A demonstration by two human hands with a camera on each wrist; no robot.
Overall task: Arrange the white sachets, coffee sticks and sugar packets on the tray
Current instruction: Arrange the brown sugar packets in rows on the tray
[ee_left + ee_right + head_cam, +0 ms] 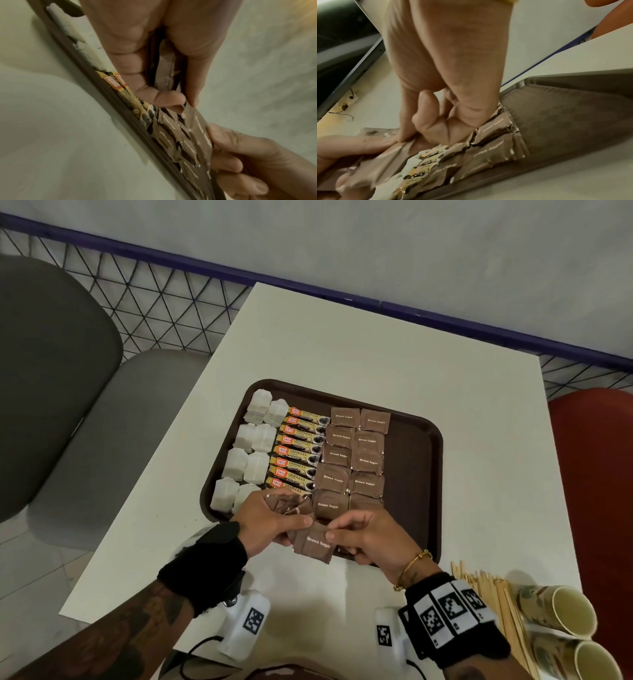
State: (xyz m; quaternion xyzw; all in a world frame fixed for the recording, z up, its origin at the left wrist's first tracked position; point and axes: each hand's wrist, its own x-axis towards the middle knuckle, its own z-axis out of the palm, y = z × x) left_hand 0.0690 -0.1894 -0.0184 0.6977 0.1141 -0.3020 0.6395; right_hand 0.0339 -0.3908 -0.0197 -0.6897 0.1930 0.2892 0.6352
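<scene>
A brown tray [418, 474] on the white table holds two columns of white sachets [246, 463], a column of coffee sticks [298, 453] and two columns of brown sugar packets [352, 460]. Over the tray's near rim my left hand [274, 518] grips a small bunch of sugar packets [286, 505], and its thumb pinches the left edge of one loose sugar packet [315, 544]. My right hand [363, 537] pinches that packet's right edge. In the left wrist view the left hand [163, 97] and right hand [240, 155] hold the packet [200, 129] between them. The right hand [423, 121] nips the packet [385, 162] in the right wrist view.
Wooden stirrers [496, 604] and two paper cups [561, 611] lie at the table's near right corner. Two white marker blocks [245, 621] sit by the front edge. A grey chair [51, 371] stands left, a red one [596, 474] right. The tray's right strip is bare.
</scene>
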